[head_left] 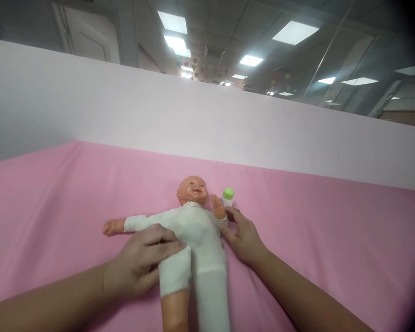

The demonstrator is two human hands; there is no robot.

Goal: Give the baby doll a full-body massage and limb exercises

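Observation:
A baby doll [202,230] with a white cloth body lies on its back on a pink sheet, its head pointing away from me. My left hand [145,260] is closed on the white cloth at the top of the doll's leg on the left side of the view; the thumb is partly hidden. That leg shows a bare plastic shin [174,311] below the cloth. Around the doll's forearm on the right, my right hand [244,237] has its thumb and fingers closed near the wrist. The doll's other arm [136,223] stretches out to the left.
Just beyond my right hand stands a small white bottle [227,197] with a green cap. The pink sheet [332,230] spreads widely on both sides. A pale wall or panel [193,122] rises behind it.

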